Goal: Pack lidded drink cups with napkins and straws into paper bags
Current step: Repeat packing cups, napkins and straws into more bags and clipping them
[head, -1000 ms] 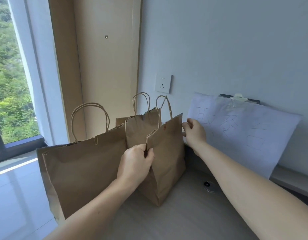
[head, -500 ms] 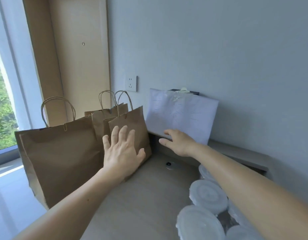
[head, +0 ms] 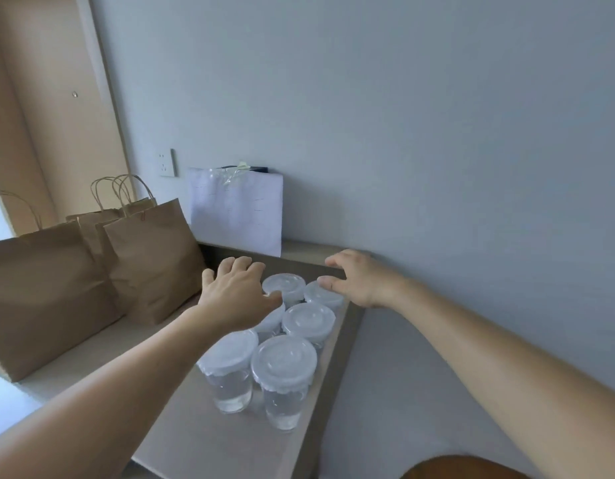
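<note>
The left hand (head: 237, 293) and the right hand (head: 359, 283), a moment ago at the paper bags (head: 150, 257) standing at the left end of the table (head: 209, 437), now reach with spread, empty fingers over the cluster of lidded drink cups (head: 308, 321), so taking a cup seems the next step.

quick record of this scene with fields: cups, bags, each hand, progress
cups: six lidded cups clustered on the table, clear liquid inside
bags: three paper bags standing upright, left of the cups
left hand: open, above the rear cups, holding nothing
right hand: open, beside the rear cups, holding nothing
progress: no cup lifted yet
</note>
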The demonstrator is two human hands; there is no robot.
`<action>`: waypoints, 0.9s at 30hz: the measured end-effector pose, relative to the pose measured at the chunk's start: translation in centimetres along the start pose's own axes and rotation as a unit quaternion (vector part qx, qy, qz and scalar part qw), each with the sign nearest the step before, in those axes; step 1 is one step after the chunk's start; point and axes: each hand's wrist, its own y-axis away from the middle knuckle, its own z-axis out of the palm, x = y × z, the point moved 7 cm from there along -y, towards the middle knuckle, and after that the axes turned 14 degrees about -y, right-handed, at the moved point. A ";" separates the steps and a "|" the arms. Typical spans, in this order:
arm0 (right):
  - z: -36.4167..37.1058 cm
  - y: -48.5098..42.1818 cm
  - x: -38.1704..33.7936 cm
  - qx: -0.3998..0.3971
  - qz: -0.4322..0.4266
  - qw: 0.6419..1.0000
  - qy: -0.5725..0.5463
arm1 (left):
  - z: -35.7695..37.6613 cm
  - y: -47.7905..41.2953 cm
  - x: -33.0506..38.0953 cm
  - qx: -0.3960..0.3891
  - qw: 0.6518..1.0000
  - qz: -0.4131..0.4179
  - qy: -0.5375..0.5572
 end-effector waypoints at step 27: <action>-2.9 39.3 23.5 0.085 0.320 0.944 -0.011 | 5.3 17.2 34.4 -0.123 0.944 0.304 0.048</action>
